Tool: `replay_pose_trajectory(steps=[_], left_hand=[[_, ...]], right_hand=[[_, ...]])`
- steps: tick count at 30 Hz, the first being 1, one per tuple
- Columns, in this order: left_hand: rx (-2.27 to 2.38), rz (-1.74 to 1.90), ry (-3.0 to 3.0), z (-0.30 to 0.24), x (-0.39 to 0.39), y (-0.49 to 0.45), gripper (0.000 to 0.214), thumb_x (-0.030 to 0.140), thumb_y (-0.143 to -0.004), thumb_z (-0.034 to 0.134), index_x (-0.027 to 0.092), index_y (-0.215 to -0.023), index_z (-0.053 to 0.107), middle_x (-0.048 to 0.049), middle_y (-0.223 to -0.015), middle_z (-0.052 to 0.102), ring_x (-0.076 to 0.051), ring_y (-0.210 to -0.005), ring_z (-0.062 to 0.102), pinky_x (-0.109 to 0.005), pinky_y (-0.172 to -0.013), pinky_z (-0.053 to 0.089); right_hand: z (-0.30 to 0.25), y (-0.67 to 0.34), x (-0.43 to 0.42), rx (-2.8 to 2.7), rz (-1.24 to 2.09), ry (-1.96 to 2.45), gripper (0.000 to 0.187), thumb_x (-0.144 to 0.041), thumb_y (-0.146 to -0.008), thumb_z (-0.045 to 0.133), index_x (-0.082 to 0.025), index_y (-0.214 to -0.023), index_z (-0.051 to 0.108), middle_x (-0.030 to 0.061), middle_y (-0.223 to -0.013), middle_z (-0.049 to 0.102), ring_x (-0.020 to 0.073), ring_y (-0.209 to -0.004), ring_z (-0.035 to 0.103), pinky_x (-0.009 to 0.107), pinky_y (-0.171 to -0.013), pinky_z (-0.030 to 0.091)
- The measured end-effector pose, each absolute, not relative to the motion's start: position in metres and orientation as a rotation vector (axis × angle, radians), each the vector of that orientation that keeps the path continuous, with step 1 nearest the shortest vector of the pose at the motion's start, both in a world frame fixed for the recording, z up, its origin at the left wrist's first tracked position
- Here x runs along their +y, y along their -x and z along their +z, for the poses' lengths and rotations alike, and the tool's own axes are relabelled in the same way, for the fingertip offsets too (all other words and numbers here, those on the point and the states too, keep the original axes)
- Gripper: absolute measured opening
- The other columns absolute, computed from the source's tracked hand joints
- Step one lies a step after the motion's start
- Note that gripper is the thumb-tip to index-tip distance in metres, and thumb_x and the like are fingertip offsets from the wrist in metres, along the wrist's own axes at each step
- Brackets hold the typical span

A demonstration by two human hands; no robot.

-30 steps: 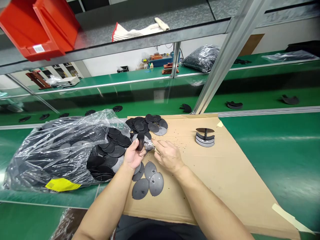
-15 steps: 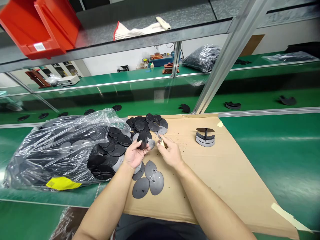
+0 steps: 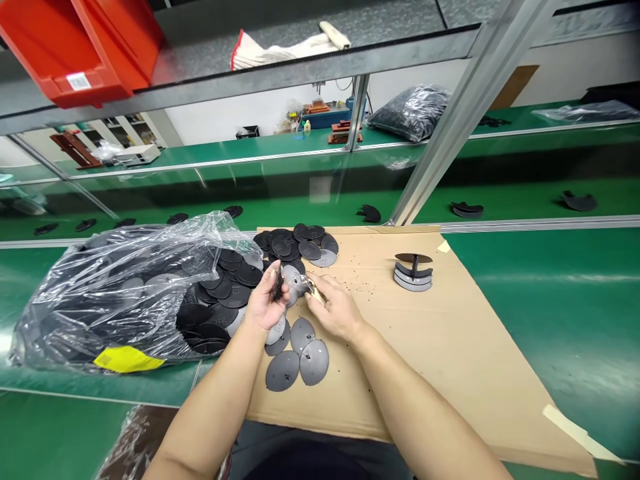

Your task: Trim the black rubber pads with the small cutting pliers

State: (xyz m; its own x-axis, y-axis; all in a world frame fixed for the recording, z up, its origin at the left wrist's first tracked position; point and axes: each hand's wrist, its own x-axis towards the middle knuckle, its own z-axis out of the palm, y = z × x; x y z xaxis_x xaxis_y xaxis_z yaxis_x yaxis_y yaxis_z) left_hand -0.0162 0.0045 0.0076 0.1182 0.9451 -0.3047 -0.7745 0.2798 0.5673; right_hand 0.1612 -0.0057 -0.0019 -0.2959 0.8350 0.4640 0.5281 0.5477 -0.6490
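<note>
Green surface (image 3: 550,300) runs across a workshop bench, with a sheet of cardboard (image 3: 450,347) laid on it under both hands. At the near left part of the cardboard, the left hand (image 3: 265,303) has its fingers (image 3: 280,293) curled close around a black disc (image 3: 278,283), thumb on one face and the other fingers behind it. The right hand (image 3: 335,310), just beside it, has its fingers pinched shut on a small metal tool (image 3: 313,288), whose shiny tip lies close to the disc; what kind of tool it is cannot be told. The disc is held up off the cardboard and turned on edge, so that it shows as a thin dark sliver, its long axis running up and away from the person and its faces turned left and right. Four grey discs (image 3: 300,357) lie flat on the cardboard just under the hands, partly hidden by the left wrist. A clear plastic bag (image 3: 125,287) full of more discs sprawls to the left, its mouth spilling a pile (image 3: 300,243) just beyond the hands. A short stack of discs (image 3: 413,272) stands well apart on the right. A slanted metal post (image 3: 450,120) rises behind, and a red bin (image 3: 75,47) sits on the shelf above.
</note>
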Motion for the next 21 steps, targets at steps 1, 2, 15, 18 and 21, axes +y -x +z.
replay_pose_trajectory(steps=[1,2,15,18,21], left_hand=[[0.694,1.270,-0.287,0.009,0.004,0.016,0.024,0.020,-0.080,0.066,0.020,-0.103,0.059,0.0023,-0.071,0.057,-0.006,-0.053,0.053,-0.015,-0.044,0.040],[0.696,1.255,-0.280,0.010,0.003,0.015,0.022,0.020,-0.080,0.067,0.018,-0.100,0.059,0.0024,-0.070,0.056,-0.005,-0.050,0.050,-0.013,-0.040,0.035],[0.782,1.158,-0.393,0.003,0.005,0.015,0.024,0.024,-0.076,0.071,0.018,-0.094,0.057,0.0037,-0.064,0.055,-0.005,-0.040,0.047,-0.012,-0.033,0.027],[0.822,1.155,-0.420,0.005,0.005,0.014,0.025,0.025,-0.075,0.072,0.018,-0.092,0.057,0.0034,-0.063,0.056,-0.005,-0.039,0.047,-0.013,-0.032,0.028],[0.860,1.161,-0.445,0.006,0.004,0.013,0.024,0.026,-0.074,0.072,0.017,-0.091,0.058,0.0037,-0.061,0.054,-0.005,-0.038,0.046,-0.013,-0.033,0.030]], right_hand=[[0.000,-0.161,-0.007,-2.016,0.478,1.079,0.042,-0.026,-0.087,0.050,-0.017,-0.127,0.055,0.0089,-0.096,0.062,0.0219,-0.091,0.059,0.035,-0.085,0.050],[0.002,-0.161,-0.008,-2.055,0.478,1.057,0.042,-0.026,-0.087,0.050,-0.017,-0.128,0.055,0.0089,-0.097,0.062,0.0216,-0.091,0.059,0.034,-0.085,0.050],[0.012,-0.163,-0.014,-2.311,0.375,1.059,0.043,-0.022,-0.086,0.049,-0.018,-0.128,0.054,0.0085,-0.100,0.064,0.0202,-0.087,0.059,0.030,-0.081,0.049],[0.012,-0.164,-0.014,-2.352,0.338,1.082,0.042,-0.022,-0.087,0.048,-0.019,-0.128,0.054,0.0078,-0.099,0.064,0.0194,-0.087,0.059,0.028,-0.079,0.048],[0.013,-0.165,-0.013,-2.414,0.283,1.134,0.042,-0.022,-0.087,0.046,-0.019,-0.128,0.054,0.0077,-0.099,0.064,0.0195,-0.087,0.059,0.028,-0.079,0.047]])
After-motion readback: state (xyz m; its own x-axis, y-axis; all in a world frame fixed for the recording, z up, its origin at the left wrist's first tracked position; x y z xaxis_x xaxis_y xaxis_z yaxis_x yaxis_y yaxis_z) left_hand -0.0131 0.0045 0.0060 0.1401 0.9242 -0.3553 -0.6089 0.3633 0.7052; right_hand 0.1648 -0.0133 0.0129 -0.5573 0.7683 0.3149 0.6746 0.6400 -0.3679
